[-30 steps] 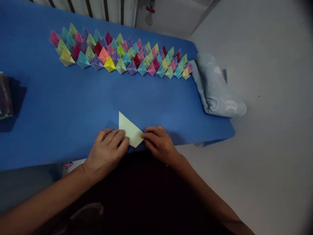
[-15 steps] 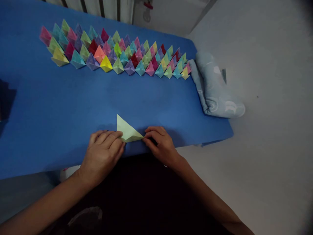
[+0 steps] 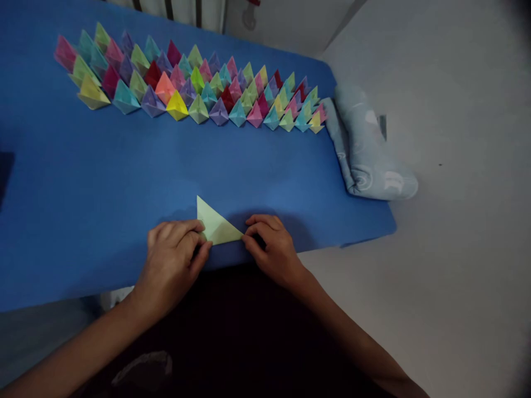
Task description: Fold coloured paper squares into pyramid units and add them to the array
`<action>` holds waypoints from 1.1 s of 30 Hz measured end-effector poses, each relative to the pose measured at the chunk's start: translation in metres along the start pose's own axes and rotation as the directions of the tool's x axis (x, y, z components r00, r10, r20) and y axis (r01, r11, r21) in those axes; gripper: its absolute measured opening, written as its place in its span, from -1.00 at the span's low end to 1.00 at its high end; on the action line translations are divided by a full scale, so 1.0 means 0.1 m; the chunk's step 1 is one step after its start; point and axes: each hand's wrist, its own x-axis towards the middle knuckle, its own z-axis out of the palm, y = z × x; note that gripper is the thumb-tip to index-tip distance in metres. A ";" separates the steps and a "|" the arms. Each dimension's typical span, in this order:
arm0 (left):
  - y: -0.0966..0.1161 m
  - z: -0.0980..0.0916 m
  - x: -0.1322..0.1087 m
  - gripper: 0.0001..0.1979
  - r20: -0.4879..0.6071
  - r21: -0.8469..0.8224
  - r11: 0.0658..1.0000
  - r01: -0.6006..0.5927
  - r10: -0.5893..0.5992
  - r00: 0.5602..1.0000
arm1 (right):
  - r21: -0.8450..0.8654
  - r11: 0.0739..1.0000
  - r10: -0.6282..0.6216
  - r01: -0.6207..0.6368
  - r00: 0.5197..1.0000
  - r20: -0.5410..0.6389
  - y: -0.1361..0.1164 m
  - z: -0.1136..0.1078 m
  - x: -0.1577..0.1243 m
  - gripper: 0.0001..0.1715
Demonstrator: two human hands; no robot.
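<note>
A pale green sheet of paper (image 3: 216,225), folded into a triangle, lies near the front edge of the blue table. One point of it faces away from me and another points right. My left hand (image 3: 176,249) is closed on its left part, with the thumb at the bottom edge; the fingers hide that corner. At the right tip, my right hand (image 3: 271,243) pinches the paper between thumb and forefinger.
Several rows of colourful folded paper boats (image 3: 199,109) stand along the far side of the blue table (image 3: 124,166). A folded grey-blue cloth (image 3: 369,149) lies at the right end, beside a pale wall (image 3: 464,221). A dark object (image 3: 5,174) sits at the left edge.
The raised flap along the paper's lower edge now lies flat, leaving a smooth triangle. My left thumb has shifted onto the bottom edge. The view has moved slightly.
</note>
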 end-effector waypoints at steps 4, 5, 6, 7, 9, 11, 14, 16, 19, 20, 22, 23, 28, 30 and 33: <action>0.00 0.00 0.00 -0.84 -0.002 0.003 1.000 0.012 -0.012 1.000 | -0.003 1.000 0.030 -0.030 1.000 0.007 -0.02 0.00 0.00 -0.86; 0.00 0.00 0.01 -0.83 -0.003 0.003 1.000 0.015 -0.015 1.000 | -0.004 0.999 0.035 -0.035 0.999 0.006 -0.02 0.01 0.00 -0.86; 0.01 0.00 0.01 -0.83 -0.005 0.004 1.000 0.019 -0.019 1.000 | -0.005 0.999 0.037 -0.037 0.999 0.004 -0.02 0.01 0.00 -0.86; 0.01 0.00 0.02 -0.83 -0.005 0.004 1.000 0.023 -0.023 1.000 | -0.005 0.999 0.035 -0.035 0.999 0.001 -0.02 0.01 0.00 -0.85; 0.02 -0.01 0.03 -0.82 0.005 0.004 0.999 0.032 -0.032 0.999 | -0.009 1.000 0.028 -0.028 1.000 -0.005 -0.03 0.02 0.00 -0.84; 0.02 -0.01 0.04 -0.81 0.017 0.004 0.999 0.041 -0.041 0.999 | -0.014 1.000 0.025 -0.025 1.000 -0.008 -0.04 0.02 0.00 -0.83; 0.02 0.00 0.05 -0.80 0.029 0.022 0.999 0.045 -0.046 0.999 | -0.026 0.999 0.032 -0.033 0.999 -0.005 -0.05 0.02 0.01 -0.83; 0.02 0.00 0.06 -0.79 0.042 0.046 0.998 0.041 -0.043 0.998 | -0.033 0.999 0.034 -0.034 0.999 -0.005 -0.05 0.02 0.02 -0.83; 0.01 0.00 0.06 -0.77 0.055 0.066 0.997 0.032 -0.036 0.998 | -0.036 0.999 0.039 -0.039 0.999 -0.002 -0.06 0.02 0.02 -0.83; 0.02 0.00 0.06 -0.77 0.052 0.067 0.997 0.029 -0.032 0.998 | -0.035 0.999 0.042 -0.042 0.999 -0.002 -0.06 0.02 0.02 -0.83; 0.02 0.00 0.07 -0.76 0.039 0.069 0.997 0.020 -0.023 0.999 | -0.033 0.998 0.049 -0.048 0.999 0.001 -0.06 0.02 0.02 -0.83; 0.02 0.01 0.06 -0.76 0.032 0.072 0.997 0.017 -0.019 0.999 | -0.035 0.998 0.051 -0.051 0.999 0.000 -0.07 0.02 0.02 -0.83; -0.02 0.02 0.05 -0.75 0.027 0.076 0.997 0.011 -0.013 1.000 | -0.030 0.998 0.062 -0.062 0.998 0.000 -0.08 0.02 0.02 -0.84; -0.06 0.02 0.03 -0.76 0.029 0.071 0.997 0.018 -0.020 0.999 | -0.020 0.997 0.070 -0.070 0.998 0.002 -0.08 0.01 0.02 -0.86; -0.10 0.00 0.02 -0.78 0.071 0.076 0.997 0.006 -0.012 0.997 | -0.010 0.997 0.080 -0.080 0.997 0.004 -0.08 0.00 0.02 -0.86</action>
